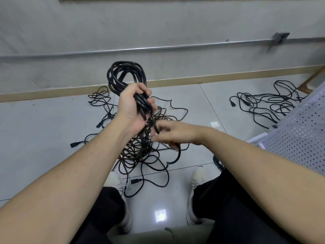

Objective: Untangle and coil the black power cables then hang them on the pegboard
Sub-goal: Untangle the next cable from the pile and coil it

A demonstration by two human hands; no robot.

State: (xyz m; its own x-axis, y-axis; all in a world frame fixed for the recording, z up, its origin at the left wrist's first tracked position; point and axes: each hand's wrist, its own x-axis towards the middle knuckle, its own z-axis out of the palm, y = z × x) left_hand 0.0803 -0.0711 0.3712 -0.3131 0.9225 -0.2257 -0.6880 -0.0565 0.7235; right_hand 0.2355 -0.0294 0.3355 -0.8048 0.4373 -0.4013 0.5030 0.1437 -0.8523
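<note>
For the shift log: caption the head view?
Left hand grips black cable coil; right hand pinches its loose end.

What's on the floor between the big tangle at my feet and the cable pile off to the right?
Bare tile floor separates the central tangle from the right-hand pile; no cable bridges them in the head view.

Even bright light, glare patches on floor tiles point(160, 215), wide-angle edge bending
</note>
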